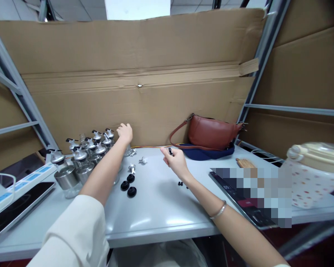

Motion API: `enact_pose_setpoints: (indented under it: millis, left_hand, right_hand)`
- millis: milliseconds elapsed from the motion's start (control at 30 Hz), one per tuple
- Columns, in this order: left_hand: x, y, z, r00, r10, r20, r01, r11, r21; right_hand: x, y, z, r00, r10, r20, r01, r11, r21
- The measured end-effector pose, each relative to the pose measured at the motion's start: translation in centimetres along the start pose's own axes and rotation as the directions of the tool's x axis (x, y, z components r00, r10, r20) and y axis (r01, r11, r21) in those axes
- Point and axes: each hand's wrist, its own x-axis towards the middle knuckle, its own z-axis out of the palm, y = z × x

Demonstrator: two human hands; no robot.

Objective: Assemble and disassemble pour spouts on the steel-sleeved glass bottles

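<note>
My left hand [125,133] reaches to the back of the grey table [156,207], its fingers curled over something beside a cluster of glass bottles with metal pourer tops [85,157]; what it grips is hidden. My right hand [174,160] hovers over the middle of the table and pinches a small black part [170,151] between its fingertips. Three black rubber rings [128,185] and a few small metal pieces [136,163] lie between my arms. Tiny black bits [180,183] sit under my right wrist.
A brown leather bag [211,134] rests on a dark blue cloth [208,152] at the back right. A cream lidded pot [317,174] stands at the right, a black flat device [239,200] in front. A power strip [25,181] and a black panel [13,211] lie at the left. Cardboard walls [144,74] enclose the bench.
</note>
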Motion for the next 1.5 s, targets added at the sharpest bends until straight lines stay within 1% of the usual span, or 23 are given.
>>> enact_pose_setpoints:
  millis: [100, 200, 267, 367, 433, 500, 600, 700, 767, 833, 933, 1000, 1033, 1100, 1133, 1167, 1200, 1233, 1300, 1367, 1433, 1500]
  left_hand:
    - [-0.5, 0.8, -1.6, 0.999, 0.02, -0.043, -0.02, 1.0, 0.002]
    - [-1.8, 1.5, -4.5, 0.989, 0.074, -0.127, -0.073, 0.997, 0.008]
    - [-3.3, 1.8, -6.8, 0.958, 0.14, -0.249, -0.145, 0.989, 0.0]
    - [-6.4, 2.0, -9.5, 0.923, 0.23, -0.309, -0.26, 0.964, -0.06]
    - [-8.8, 2.1, -10.2, 0.899, 0.285, -0.333, -0.338, 0.934, -0.113]
    - [-11.1, 2.2, -10.0, 0.88, 0.362, -0.308, -0.42, 0.895, -0.148]
    - [-13.8, 2.2, -8.4, 0.872, 0.445, -0.205, -0.482, 0.854, -0.195]
    - [-15.7, 2.1, -6.7, 0.846, 0.518, -0.124, -0.532, 0.81, -0.249]
    - [-16.4, 1.9, -5.9, 0.838, 0.538, -0.093, -0.539, 0.787, -0.3]
    - [-16.7, 1.6, -5.1, 0.839, 0.533, -0.109, -0.535, 0.772, -0.343]
    - [-16.5, 1.2, -3.8, 0.832, 0.516, -0.205, -0.552, 0.728, -0.407]
    - [-16.0, 1.1, -2.7, 0.803, 0.523, -0.285, -0.591, 0.641, -0.49]
    - [-15.7, 1.1, -2.1, 0.783, 0.531, -0.323, -0.612, 0.567, -0.552]
    - [-15.0, 1.2, -0.8, 0.748, 0.535, -0.393, -0.621, 0.354, -0.699]
    - [-14.8, 1.3, -0.2, 0.743, 0.524, -0.416, -0.595, 0.233, -0.769]
    - [-14.5, 1.4, 0.4, 0.75, 0.505, -0.427, -0.552, 0.122, -0.825]
    - [-14.4, 1.6, 0.9, 0.766, 0.482, -0.426, -0.5, 0.03, -0.865]
    - [-14.3, 1.7, 1.3, 0.785, 0.458, -0.418, -0.451, -0.041, -0.892]
    - [-14.2, 2.0, 1.9, 0.819, 0.423, -0.387, -0.365, -0.136, -0.921]
    - [-14.3, 2.2, 2.3, 0.841, 0.41, -0.352, -0.292, -0.203, -0.935]
    - [-14.3, 2.3, 2.4, 0.85, 0.415, -0.325, -0.234, -0.256, -0.938]
    - [-14.3, 2.4, 2.5, 0.85, 0.418, -0.321, -0.211, -0.288, -0.934]
  right_hand:
    - [0.1, 0.2, -0.1, 0.999, -0.018, -0.04, 0.017, 1.0, -0.022]
    - [0.0, 0.1, -0.2, 0.997, -0.023, -0.077, 0.026, 0.999, 0.034]
    - [-0.1, -0.1, -0.2, 0.996, -0.028, -0.082, 0.035, 0.996, 0.079]
    - [-0.4, -0.5, -0.2, 0.996, -0.054, -0.074, 0.061, 0.993, 0.104]
    - [-0.5, -0.7, -0.2, 0.995, -0.074, -0.072, 0.081, 0.991, 0.104]
    - [-0.6, -0.9, -0.2, 0.992, -0.088, -0.085, 0.097, 0.99, 0.106]
    - [-0.7, -1.2, -0.3, 0.989, -0.122, -0.079, 0.13, 0.986, 0.102]
    - [-0.7, -1.3, -0.5, 0.99, -0.143, -0.012, 0.144, 0.983, 0.117]
    - [-0.6, -1.1, -0.5, 0.991, -0.131, -0.004, 0.13, 0.979, 0.157]
    - [-0.3, -0.9, -0.6, 0.994, -0.099, -0.04, 0.105, 0.971, 0.216]
    - [0.2, -0.4, -0.6, 0.993, -0.058, -0.099, 0.085, 0.952, 0.295]
    - [0.4, 0.0, -0.6, 0.988, -0.086, -0.125, 0.121, 0.945, 0.305]
    - [0.5, 0.1, -0.6, 0.986, -0.108, -0.129, 0.142, 0.944, 0.297]
    - [0.4, 0.2, -0.4, 0.981, -0.149, -0.127, 0.178, 0.948, 0.265]
    - [0.2, 0.1, -0.2, 0.978, -0.167, -0.121, 0.193, 0.949, 0.248]
    - [0.1, 0.0, -0.1, 0.976, -0.182, -0.118, 0.206, 0.947, 0.245]
    - [0.0, -0.2, 0.0, 0.974, -0.194, -0.117, 0.219, 0.941, 0.257]
    - [0.0, -0.5, 0.1, 0.972, -0.206, -0.117, 0.231, 0.931, 0.283]
    - [0.3, -1.1, 0.3, 0.973, -0.208, -0.099, 0.23, 0.905, 0.358]
    - [1.0, -1.7, 0.4, 0.984, -0.174, -0.027, 0.169, 0.886, 0.431]
    - [1.8, -2.3, 0.4, 0.986, -0.119, 0.115, 0.047, 0.871, 0.49]
    - [2.3, -2.8, 0.4, 0.96, -0.072, 0.269, -0.08, 0.856, 0.511]
